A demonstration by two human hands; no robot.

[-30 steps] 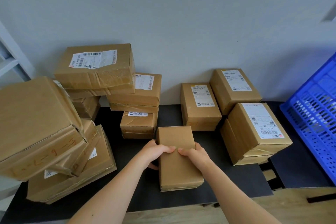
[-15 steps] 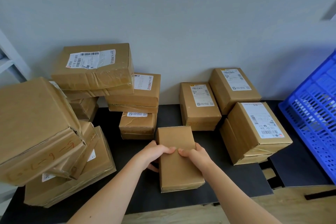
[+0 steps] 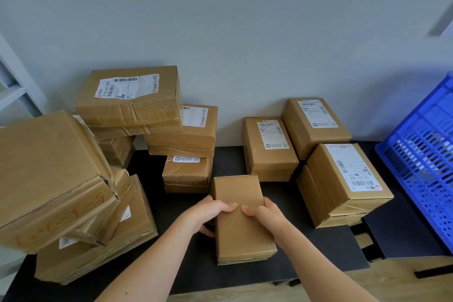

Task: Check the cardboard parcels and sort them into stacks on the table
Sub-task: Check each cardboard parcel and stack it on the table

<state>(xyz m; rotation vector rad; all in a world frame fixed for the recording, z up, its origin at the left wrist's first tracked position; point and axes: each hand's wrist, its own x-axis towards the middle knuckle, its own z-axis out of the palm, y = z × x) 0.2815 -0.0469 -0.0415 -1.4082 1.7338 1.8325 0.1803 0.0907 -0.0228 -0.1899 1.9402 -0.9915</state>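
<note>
A plain unlabelled cardboard parcel point(image 3: 241, 230) lies lengthwise on the black table point(image 3: 191, 265) in front of me. My left hand point(image 3: 208, 213) grips its left side, fingers curled over the top and thumb beneath the edge. From the right, my right hand point(image 3: 263, 213) grips it with fingers over the top. On the left stands a leaning stack of large parcels point(image 3: 49, 174). Behind it rises a taller stack with a labelled box point(image 3: 132, 95) on top. Three labelled parcels point(image 3: 269, 147) sit at the right.
A blue plastic crate point(image 3: 426, 167) stands at the far right on a lower black surface. A small stack point(image 3: 187, 171) sits just behind the held parcel. The grey wall closes the back. A white shelf frame point(image 3: 14, 91) shows at the left edge.
Both hands keep the same hold on the plain parcel, which stays in place. Only the view has shifted slightly.
</note>
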